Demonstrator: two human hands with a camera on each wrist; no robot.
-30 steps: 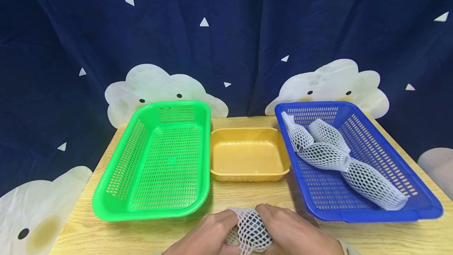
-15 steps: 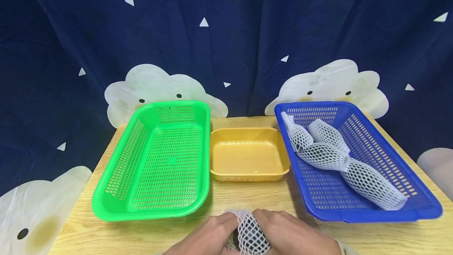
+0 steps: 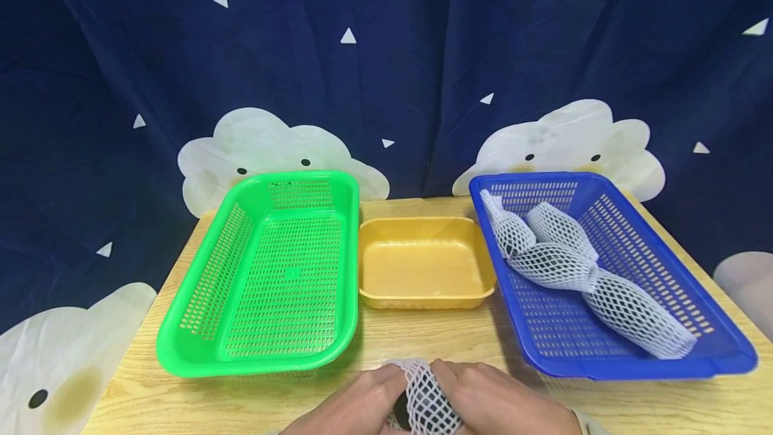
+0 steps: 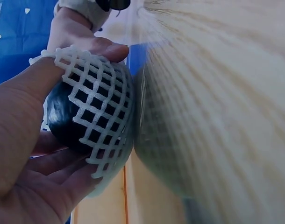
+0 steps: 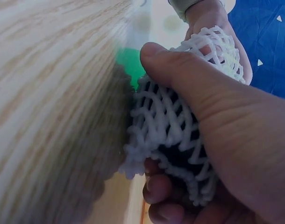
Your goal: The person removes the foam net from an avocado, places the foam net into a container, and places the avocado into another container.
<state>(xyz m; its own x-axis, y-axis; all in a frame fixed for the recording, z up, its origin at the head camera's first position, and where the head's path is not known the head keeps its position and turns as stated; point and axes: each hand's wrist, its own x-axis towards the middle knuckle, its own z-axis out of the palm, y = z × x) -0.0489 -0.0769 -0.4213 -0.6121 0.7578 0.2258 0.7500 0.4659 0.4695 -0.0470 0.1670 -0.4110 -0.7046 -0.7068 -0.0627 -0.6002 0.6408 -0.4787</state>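
Observation:
A dark, glossy, rounded object [image 4: 63, 116] sits partly inside a white foam net sleeve [image 3: 430, 400], close to the table's front edge. I cannot tell its kind. My left hand [image 3: 356, 400] holds it from the left, thumb through the net's open end and fingers curled underneath, as the left wrist view shows. From the other side my right hand [image 3: 504, 396] grips the sleeve, its thumb [image 5: 156, 56] lying over the mesh and its fingertips [image 5: 161, 189] bent below. The bare dark end faces my left palm, while mesh covers the rest.
A green perforated basket [image 3: 349, 274] stands left on the wooden table [image 3: 423, 334]. Beside it is a shallow yellow tray [image 3: 429, 302]. On the right, a blue basket [image 3: 543, 327] contains several net-wrapped items [image 3: 640, 314]. A dark blue curtain [image 3: 410, 72] hangs behind.
The sleeve's left edge has opened up, and more of the dark object shows between it and my left hand. Both hands have shifted only slightly. The baskets and tray stay put.

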